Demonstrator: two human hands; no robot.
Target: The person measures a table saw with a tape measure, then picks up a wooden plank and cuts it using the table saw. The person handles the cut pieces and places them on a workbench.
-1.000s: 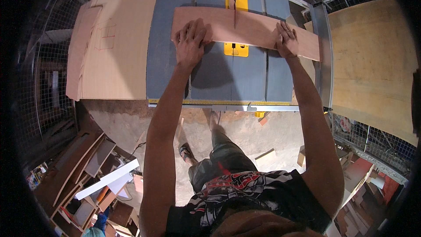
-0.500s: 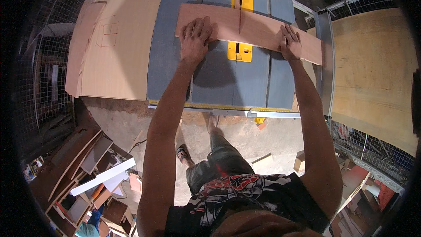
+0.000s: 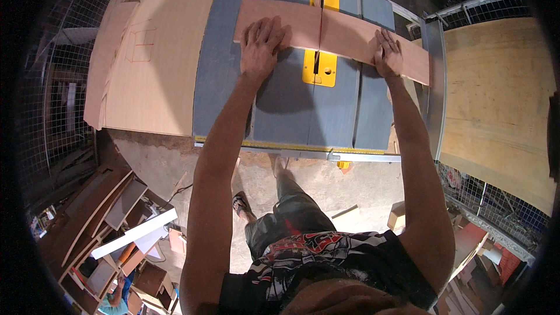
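Note:
A long reddish-brown wooden board point(image 3: 350, 30) lies crosswise on the grey table saw top point(image 3: 286, 122). A cut line crosses its width in line with the saw blade point(image 3: 317, 61), part of which shows at the board's near edge in the slot of the yellow insert plate point(image 3: 328, 73). On the left part of the board, my left hand point(image 3: 262, 44) presses down, fingers bent over its top and wrist at the near edge. My right hand point(image 3: 388, 53) grips the right part the same way, fingers closer together.
A pale panel point(image 3: 157, 76) with red pencil lines adjoins the saw on the left. A metal rail point(image 3: 364, 156) with a ruler strip runs along the front. Rightward stand a fence point(image 3: 433, 81) and a plywood sheet point(image 3: 496, 99). Offcuts point(image 3: 137, 233) pile up at lower left.
Both hands have kept their grip while the board has edged away from me on its left part. The cut line now reaches the near edge, and the blade shows in the near slot.

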